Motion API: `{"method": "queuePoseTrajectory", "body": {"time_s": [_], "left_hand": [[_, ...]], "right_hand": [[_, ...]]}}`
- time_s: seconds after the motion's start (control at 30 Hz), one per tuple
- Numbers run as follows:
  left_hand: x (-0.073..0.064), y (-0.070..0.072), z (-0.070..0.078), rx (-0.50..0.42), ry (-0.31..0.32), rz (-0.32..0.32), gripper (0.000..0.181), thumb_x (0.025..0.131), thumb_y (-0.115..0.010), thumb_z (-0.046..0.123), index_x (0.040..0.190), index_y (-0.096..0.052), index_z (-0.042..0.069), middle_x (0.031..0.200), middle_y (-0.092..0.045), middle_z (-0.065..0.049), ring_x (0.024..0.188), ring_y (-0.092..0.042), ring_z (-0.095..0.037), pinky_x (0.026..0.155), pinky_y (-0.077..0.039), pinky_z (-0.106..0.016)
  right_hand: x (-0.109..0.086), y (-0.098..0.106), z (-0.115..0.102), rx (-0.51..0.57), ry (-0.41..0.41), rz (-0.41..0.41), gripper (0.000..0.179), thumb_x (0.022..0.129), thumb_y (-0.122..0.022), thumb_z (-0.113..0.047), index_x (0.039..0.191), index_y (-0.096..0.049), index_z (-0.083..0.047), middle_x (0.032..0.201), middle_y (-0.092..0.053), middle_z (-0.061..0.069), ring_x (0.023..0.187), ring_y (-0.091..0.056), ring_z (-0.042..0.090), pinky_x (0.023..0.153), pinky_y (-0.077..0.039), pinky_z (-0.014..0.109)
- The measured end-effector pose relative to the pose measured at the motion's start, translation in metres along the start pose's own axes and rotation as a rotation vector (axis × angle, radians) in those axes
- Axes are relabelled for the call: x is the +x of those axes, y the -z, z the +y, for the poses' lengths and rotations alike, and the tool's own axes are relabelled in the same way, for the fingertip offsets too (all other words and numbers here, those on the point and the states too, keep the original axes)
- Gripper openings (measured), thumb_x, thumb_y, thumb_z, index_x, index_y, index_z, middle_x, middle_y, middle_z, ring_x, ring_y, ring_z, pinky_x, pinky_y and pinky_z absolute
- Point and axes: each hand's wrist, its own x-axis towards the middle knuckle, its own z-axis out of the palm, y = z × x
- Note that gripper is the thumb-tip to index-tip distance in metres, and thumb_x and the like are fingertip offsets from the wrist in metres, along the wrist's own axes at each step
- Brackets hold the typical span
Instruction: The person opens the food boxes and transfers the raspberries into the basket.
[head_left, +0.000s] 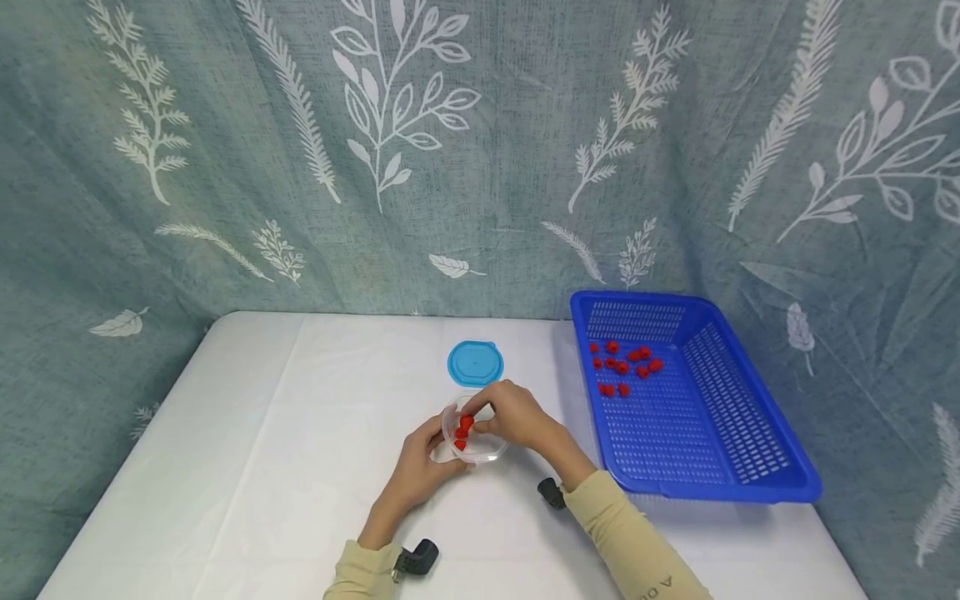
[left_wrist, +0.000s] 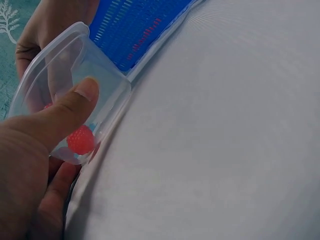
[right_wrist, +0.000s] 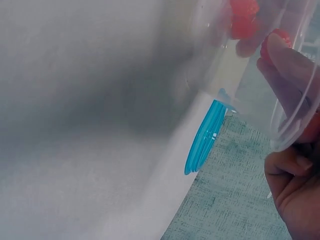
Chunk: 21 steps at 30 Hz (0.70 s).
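In the head view, my left hand (head_left: pixel 420 468) grips the side of a small clear plastic container (head_left: pixel 489 452) on the white table. Its thumb presses the outer wall in the left wrist view. Several red raspberries (head_left: pixel 461 433) lie inside, one raspberry (left_wrist: pixel 80 139) showing low through the wall. My right hand (head_left: pixel 517 415) reaches over the rim with its fingers in the container. Seen through the plastic in the right wrist view, its thumb and finger pinch a raspberry (right_wrist: pixel 274 46). Just behind the container lies a round blue lid (head_left: pixel 476 364).
A blue perforated basket (head_left: pixel 712 433) stands on the right of the table, with several raspberries (head_left: pixel 622 367) toward its far left. White cloth covers the table (head_left: pixel 300 433). Behind it hangs a green leaf-patterned curtain (head_left: pixel 510 150).
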Motion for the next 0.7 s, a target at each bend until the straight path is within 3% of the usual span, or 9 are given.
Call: {"method": "queuePoseTrajectory", "body": {"time_s": [0.13, 0.27, 0.4, 0.7], "left_hand": [[-0.001, 0.000, 0.001, -0.008, 0.020, -0.004, 0.085, 0.075, -0.089, 0.004, 0.149, -0.047, 0.001, 0.146, -0.057, -0.015, 0.139, -0.051, -0.032, 0.113, -0.046, -0.032], [-0.002, 0.001, 0.002, -0.009, 0.052, -0.008, 0.086, 0.075, -0.089, 0.005, 0.150, -0.047, 0.004, 0.148, -0.056, -0.011, 0.140, -0.050, -0.028, 0.114, -0.044, -0.031], [-0.002, 0.001, 0.002, -0.010, 0.046, 0.003, 0.085, 0.075, -0.090, 0.006, 0.149, -0.049, 0.005, 0.147, -0.057, -0.010, 0.140, -0.050, -0.029, 0.114, -0.045, -0.033], [0.000, 0.000, 0.003, 0.003, 0.059, 0.001, 0.082, 0.075, -0.089, 0.005, 0.148, -0.051, 0.004, 0.147, -0.057, -0.012, 0.139, -0.051, -0.029, 0.114, -0.044, -0.036]], "right_hand": [[-0.003, 0.001, 0.002, 0.073, 0.008, 0.013, 0.022, 0.081, -0.085, -0.007, 0.101, -0.082, -0.016, 0.095, -0.078, -0.008, 0.073, -0.057, 0.013, 0.058, -0.043, 0.021], [-0.006, -0.001, 0.004, 0.154, -0.002, 0.041, 0.022, 0.080, -0.085, -0.007, 0.101, -0.081, -0.012, 0.095, -0.078, -0.004, 0.079, -0.062, 0.019, 0.060, -0.042, 0.019], [-0.010, -0.005, 0.004, 0.212, -0.022, 0.086, 0.024, 0.081, -0.084, -0.005, 0.104, -0.081, -0.011, 0.096, -0.078, -0.001, 0.085, -0.064, 0.026, 0.060, -0.041, 0.018], [-0.022, -0.012, 0.002, 0.337, -0.071, 0.255, 0.027, 0.084, -0.081, -0.005, 0.111, -0.078, -0.008, 0.107, -0.076, 0.006, 0.055, -0.032, 0.004, 0.047, -0.030, 0.016]]}}
